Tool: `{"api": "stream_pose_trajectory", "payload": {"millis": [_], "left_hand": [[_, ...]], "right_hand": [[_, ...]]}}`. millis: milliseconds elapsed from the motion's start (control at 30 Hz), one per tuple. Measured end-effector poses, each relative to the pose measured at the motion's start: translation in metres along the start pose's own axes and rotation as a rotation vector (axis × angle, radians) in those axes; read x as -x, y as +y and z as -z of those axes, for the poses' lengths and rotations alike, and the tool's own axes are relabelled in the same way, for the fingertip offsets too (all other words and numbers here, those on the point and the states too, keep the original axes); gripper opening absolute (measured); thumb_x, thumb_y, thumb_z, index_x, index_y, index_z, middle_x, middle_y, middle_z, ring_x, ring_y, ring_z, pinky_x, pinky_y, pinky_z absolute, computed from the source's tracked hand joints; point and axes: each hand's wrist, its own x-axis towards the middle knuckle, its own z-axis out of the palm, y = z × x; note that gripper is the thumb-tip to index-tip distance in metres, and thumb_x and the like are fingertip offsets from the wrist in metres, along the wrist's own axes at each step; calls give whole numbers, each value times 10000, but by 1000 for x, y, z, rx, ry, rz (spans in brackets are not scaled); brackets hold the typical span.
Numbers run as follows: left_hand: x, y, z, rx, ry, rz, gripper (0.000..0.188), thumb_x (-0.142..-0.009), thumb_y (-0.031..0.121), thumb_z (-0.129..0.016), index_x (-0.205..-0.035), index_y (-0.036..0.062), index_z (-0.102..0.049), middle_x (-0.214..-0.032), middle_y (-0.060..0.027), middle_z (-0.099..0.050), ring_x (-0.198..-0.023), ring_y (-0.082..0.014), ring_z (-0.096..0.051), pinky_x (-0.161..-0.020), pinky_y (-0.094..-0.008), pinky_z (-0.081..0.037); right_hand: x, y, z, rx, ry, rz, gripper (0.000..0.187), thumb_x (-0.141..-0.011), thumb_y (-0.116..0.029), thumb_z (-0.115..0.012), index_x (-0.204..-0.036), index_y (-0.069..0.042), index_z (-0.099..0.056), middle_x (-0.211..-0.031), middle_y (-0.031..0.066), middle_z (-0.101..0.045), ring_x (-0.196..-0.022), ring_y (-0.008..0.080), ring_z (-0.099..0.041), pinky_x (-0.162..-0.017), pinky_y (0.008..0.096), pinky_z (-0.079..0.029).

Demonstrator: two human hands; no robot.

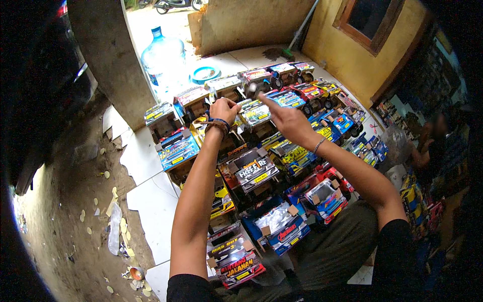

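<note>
On your left, bare dirt ground is littered with scraps, a crumpled clear plastic piece and, nearer, a round orange object. White tiles with a jagged edge border it, and a large blue water bottle stands at their far end. To its right lies a blue-rimmed plate. Boxed toy trucks fill the tiles in rows, from beside your legs to the far side. Your left hand, bracelets at the wrist, is over the far rows with its fingers curled inward; you cannot tell whether they grip anything. Just right of it sits a white-and-green boxed truck. Your right hand is above that truck's right side, fingers extended and open, pointing far and left. Farther right are a green-headed broom, a wood-framed window and, in shadow, another person
</note>
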Motion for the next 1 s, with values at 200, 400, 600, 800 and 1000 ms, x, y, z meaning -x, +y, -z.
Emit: {"api": "stream_pose_trajectory", "payload": {"millis": [200, 400, 600, 800, 1000], "left_hand": [[-4, -4, 0, 27, -26, -13, 331, -813, 430, -727, -879, 111, -790, -816, -63, -755, -741, -198, -719, -712, -332, -552], [-4, -5, 0, 6, -43, -26, 298, -824, 423, -710, -857, 140, -798, -802, -56, -752, -739, -187, -714, -700, -342, -551], [0, -3, 1, 47, -3, -36, 361, -801, 430, -713, -881, 83, -770, -831, -96, -750, -767, -221, -719, -730, -345, -553], [-5, -11, 3, 88, -116, -56, 444, -829, 477, -731, -949, 52, -764, -884, -84, -754, -824, -191, -711, -776, -320, -545], [-12, -21, 10, 161, -270, -217, 596, -761, 429, -834, -1139, -9, -691, -1005, -117, -736, -869, -198, -694, -779, -324, -541]], "right_hand": [[8, 9, -4, 20, 130, 87, 593, -965, -178, -532, -1513, -307, -344, -723, 231, -629, -637, 417, -621, -613, 542, -506], [8, 15, 3, 246, -87, 59, 638, -965, -221, -528, -1541, -317, -272, -686, 205, -619, -644, 387, -634, -598, 528, -503], [6, 8, 12, 149, -76, 21, 650, -944, -227, -546, -1534, -306, -284, -721, 224, -639, -655, 406, -637, -617, 535, -517], [17, 12, 1, 213, -111, 66, 649, -947, -222, -538, -1541, -253, -279, -803, 191, -671, -746, 388, -668, -658, 521, -533], [12, 0, 4, 126, -10, -103, 564, -991, -218, -492, -1505, -93, -297, -740, 245, -636, -668, 427, -637, -643, 550, -502]]}}
